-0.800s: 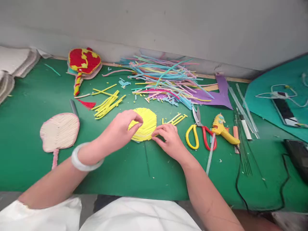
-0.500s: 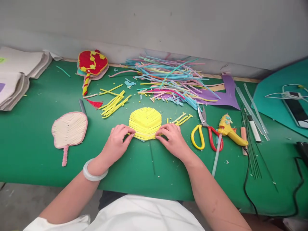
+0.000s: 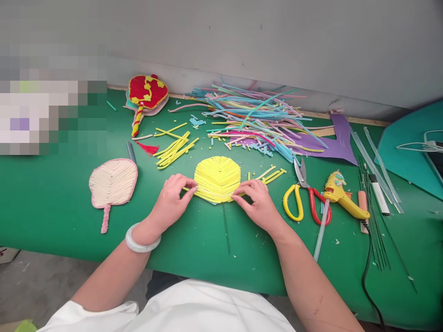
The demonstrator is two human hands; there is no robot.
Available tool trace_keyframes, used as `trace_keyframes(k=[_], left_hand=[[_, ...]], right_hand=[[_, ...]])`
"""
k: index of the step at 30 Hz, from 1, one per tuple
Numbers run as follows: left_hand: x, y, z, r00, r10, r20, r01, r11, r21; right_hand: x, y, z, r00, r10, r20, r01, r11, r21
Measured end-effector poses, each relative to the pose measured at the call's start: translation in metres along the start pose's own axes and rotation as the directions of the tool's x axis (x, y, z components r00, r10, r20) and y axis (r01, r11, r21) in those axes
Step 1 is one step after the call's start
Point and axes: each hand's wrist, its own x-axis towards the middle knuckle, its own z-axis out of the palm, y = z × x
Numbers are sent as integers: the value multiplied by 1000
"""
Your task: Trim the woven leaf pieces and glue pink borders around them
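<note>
A yellow leaf-shaped fan piece [image 3: 217, 173] lies flat on the green table, covered in slanting rows of pipe cleaners. My left hand [image 3: 175, 198], with a pale bangle at its wrist, pinches the left end of a yellow pipe cleaner [image 3: 204, 194] along the lower edge. At the lower right edge, my right hand [image 3: 258, 203] is closed in a pinch, its fingertips at the other end of that strip. A thin dark wire [image 3: 226, 230] runs from beneath the piece towards me.
Cut yellow pipe cleaners [image 3: 176, 150] lie behind my left hand, a coloured pile [image 3: 256, 110] at the back. Scissors [image 3: 300, 177], a glue gun [image 3: 346, 200] and wires [image 3: 375, 221] are on the right. A white fan [image 3: 113, 182] and a red fan [image 3: 148, 92] rest on the left.
The view has turned a little, so everything sits further right. My left hand has drawn slightly away from the fan piece's edge, and a yellow strip end now shows past its fingertips.
</note>
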Motion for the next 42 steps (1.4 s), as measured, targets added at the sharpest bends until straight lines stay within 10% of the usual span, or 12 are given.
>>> trace_keyframes(k=[4, 13, 15, 20, 24, 30, 42], left_hand=[[3, -2, -9, 977, -143, -158, 131, 988, -81], [6, -15, -21, 939, -160, -303, 131, 985, -115], [5, -14, -17, 977, -33, -213, 23, 998, -51], [0, -4, 3, 972, 222, 75, -224, 974, 18], [-1, 0, 13, 948, 264, 177, -274, 961, 34], [1, -2, 16, 944, 249, 217, -271, 959, 81], [1, 3, 19, 951, 223, 215, -251, 962, 111]], right_hand=[[2, -3, -10, 934, 23, -358, -20, 1000, 13], [-3, -3, -32, 527, 343, -777, -234, 938, 256], [-2, -2, -31, 573, 325, -752, -232, 945, 231], [2, -13, -14, 862, 15, -506, -14, 1000, 6], [4, -30, 7, 967, -126, -219, 117, 992, -55], [6, -35, 21, 991, -131, 27, 133, 986, -98], [8, -38, 24, 991, -118, 64, 125, 986, -114]])
